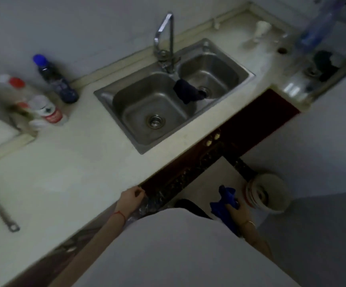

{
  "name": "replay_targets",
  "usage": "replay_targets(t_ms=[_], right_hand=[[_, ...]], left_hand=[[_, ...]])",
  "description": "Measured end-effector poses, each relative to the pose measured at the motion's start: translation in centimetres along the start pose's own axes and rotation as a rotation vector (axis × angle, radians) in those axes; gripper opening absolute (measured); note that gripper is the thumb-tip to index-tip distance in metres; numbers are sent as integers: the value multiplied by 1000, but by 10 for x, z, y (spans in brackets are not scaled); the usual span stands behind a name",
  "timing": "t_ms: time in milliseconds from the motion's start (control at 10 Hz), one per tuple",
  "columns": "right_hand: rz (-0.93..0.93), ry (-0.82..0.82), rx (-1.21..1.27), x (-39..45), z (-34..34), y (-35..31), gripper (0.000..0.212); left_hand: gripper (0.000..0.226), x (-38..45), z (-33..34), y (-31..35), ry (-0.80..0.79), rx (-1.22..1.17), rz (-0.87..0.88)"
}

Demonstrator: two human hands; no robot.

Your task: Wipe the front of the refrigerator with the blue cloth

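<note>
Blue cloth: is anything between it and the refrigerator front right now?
Cannot say from this view: no refrigerator front is clearly in frame. The blue cloth is bunched in the right hand, low over the floor beside a white bucket. The left hand rests at the counter edge.

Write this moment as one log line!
right hand: holds blue cloth | left hand: at counter edge | fridge: not in view | wiping: not started

Head view — steep downward, over sink (pixel 139 129) counter.
</note>
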State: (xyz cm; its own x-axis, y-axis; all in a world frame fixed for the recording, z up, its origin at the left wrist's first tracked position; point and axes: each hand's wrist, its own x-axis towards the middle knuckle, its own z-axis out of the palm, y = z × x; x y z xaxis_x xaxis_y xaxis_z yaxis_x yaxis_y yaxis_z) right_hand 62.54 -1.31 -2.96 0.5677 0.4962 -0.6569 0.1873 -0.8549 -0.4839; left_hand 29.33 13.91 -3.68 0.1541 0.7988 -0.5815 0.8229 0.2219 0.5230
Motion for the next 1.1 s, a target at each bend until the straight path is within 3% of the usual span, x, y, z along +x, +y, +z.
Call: replay_targets(t_ms=[200, 400, 500, 800, 1000, 1100], right_hand=[[-603, -112, -254, 27, 8, -141, 48], [-1014, -344, -480, 23, 85, -253, 56], [-1129, -408, -577, 18, 135, -292, 57], [-1288, -466, -804, 15, 248, -352, 56], [-1305, -476, -839, 28, 258, -348, 58], [-1255, -432, -717, 35, 249, -349, 51]], left_hand=[[22, -36, -22, -11, 347, -167, -105], [24, -59, -43, -35, 614, -165, -205], [28, -60, -52, -49, 635, -105, -252], [36, -36, -82, -80, 574, 18, -356], [40, -21, -89, -84, 507, 121, -395], [41, -14, -85, -84, 478, 120, -415]])
